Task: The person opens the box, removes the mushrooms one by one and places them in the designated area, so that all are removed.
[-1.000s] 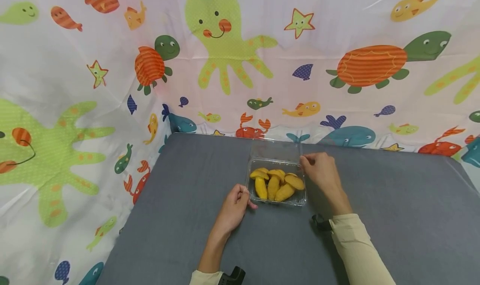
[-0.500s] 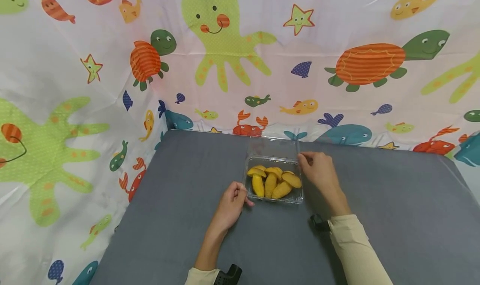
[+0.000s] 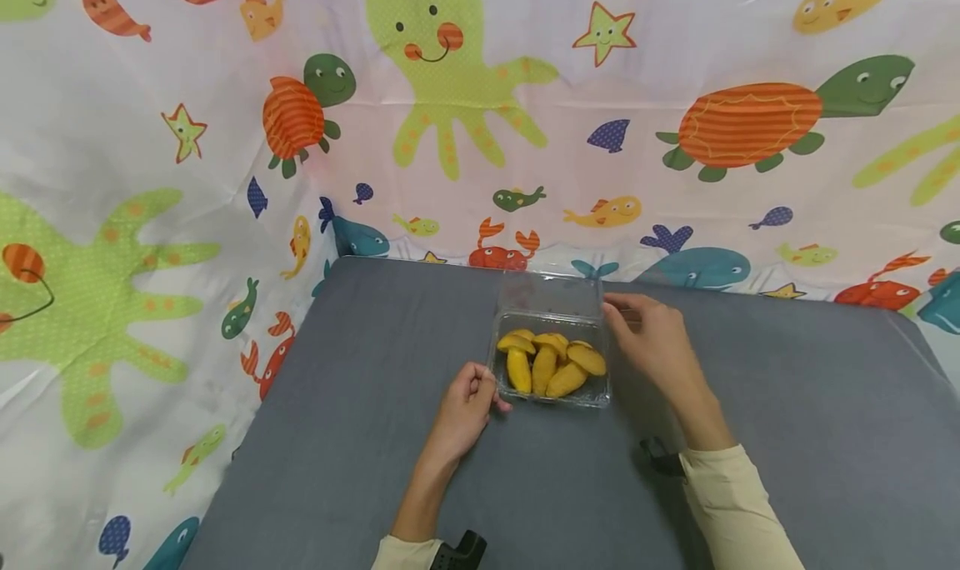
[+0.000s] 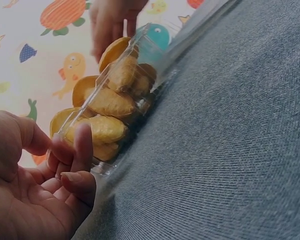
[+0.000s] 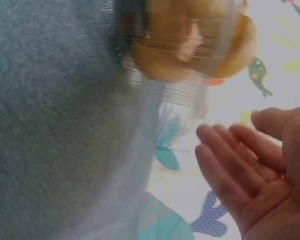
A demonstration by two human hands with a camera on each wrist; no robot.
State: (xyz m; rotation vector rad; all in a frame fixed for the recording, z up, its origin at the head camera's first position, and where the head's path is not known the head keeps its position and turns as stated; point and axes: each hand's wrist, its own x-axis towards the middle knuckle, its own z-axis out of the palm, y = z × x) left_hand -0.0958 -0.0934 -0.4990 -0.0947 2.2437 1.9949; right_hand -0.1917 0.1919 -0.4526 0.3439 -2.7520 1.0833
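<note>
Head view is showing the left grip [image 3: 465, 405] pinching the clear box [image 3: 600, 397] just to its right; the right grip [image 3: 651, 338] is hanging loosely wide beside the lid [image 3: 551, 297]. Light, slippery plastic is probably flexing, favouring edge holds.

The head view was quite evenly bright, with a soft shadow [image 3: 675, 512] beside the right sleeve [image 3: 738, 503] at lower right; the right wrist view was blurred, its clear plastic container [image 5: 182, 102] at top streaked.
</note>
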